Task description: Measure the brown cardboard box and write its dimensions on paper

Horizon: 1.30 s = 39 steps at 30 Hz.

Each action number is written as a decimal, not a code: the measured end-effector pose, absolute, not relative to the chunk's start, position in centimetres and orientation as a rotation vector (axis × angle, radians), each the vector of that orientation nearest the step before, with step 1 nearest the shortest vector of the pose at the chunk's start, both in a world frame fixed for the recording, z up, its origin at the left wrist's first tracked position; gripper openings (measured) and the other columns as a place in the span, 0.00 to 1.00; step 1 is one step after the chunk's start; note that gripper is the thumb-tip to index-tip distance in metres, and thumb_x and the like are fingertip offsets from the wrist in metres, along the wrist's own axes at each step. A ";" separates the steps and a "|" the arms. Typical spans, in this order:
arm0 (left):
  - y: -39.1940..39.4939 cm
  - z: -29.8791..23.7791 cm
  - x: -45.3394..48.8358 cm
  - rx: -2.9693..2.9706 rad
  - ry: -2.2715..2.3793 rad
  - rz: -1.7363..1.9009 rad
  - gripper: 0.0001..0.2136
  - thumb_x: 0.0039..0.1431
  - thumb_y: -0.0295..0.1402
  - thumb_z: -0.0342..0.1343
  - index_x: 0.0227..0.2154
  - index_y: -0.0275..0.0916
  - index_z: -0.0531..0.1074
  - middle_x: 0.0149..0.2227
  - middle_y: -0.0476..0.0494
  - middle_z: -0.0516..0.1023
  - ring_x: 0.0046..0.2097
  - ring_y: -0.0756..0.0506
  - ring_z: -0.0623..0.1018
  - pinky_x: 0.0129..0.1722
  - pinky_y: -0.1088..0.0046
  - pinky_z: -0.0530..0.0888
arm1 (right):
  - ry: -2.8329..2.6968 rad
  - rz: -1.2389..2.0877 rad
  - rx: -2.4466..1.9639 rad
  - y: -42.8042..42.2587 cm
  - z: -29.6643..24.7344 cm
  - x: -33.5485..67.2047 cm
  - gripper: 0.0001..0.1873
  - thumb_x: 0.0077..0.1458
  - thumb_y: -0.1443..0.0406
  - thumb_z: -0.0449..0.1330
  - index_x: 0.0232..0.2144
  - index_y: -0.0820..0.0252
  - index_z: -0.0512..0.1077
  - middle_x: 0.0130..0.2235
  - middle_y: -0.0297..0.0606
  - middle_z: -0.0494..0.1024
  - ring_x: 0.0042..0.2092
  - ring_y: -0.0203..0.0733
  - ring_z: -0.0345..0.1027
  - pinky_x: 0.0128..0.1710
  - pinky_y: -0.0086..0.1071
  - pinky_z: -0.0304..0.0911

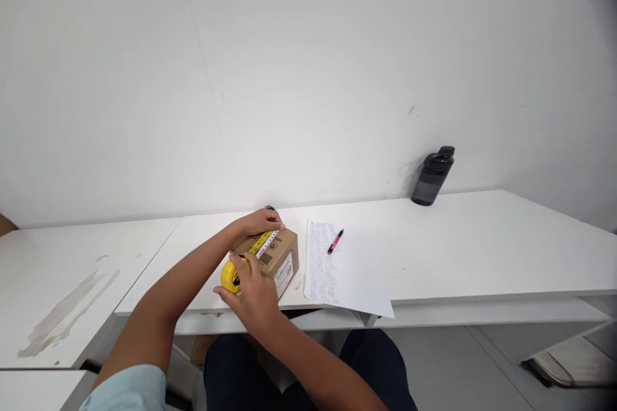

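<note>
A brown cardboard box point(288, 244) with printed marks and a white label sits near the front edge of the desk. Across its top lies the pulled-out blade of a yellow tape measure point(228, 275). My right hand point(259, 295) is closed around the tape measure's case at the near side of the box. At the far side, my left hand point(263, 221) pinches the blade's end against the box's edge; its fingertips are partly hidden.
Right of the box lie white paper sheets point(357, 279), one covered in handwriting, with a red and black pen point(335, 241) on top. A dark bottle point(432, 176) stands by the wall. A small dark object point(270, 208) shows behind my left hand.
</note>
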<state>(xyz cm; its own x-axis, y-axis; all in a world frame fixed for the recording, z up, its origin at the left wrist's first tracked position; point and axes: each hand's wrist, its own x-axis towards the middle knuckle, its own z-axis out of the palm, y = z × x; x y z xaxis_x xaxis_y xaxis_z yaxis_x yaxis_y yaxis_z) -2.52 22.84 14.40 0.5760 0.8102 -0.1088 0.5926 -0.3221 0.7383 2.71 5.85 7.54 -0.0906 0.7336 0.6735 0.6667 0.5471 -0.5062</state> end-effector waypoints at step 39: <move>3.6 -2.5 -11.6 2.182 1.669 1.400 0.41 0.60 0.60 0.40 0.70 0.44 0.40 0.71 0.29 0.46 0.70 0.32 0.51 0.65 0.47 0.58 | -0.839 1.028 -1.089 2.6 2.1 10.8 0.37 0.52 0.47 0.63 0.58 0.55 0.61 0.49 0.43 0.72 0.42 0.44 0.72 0.35 0.33 0.70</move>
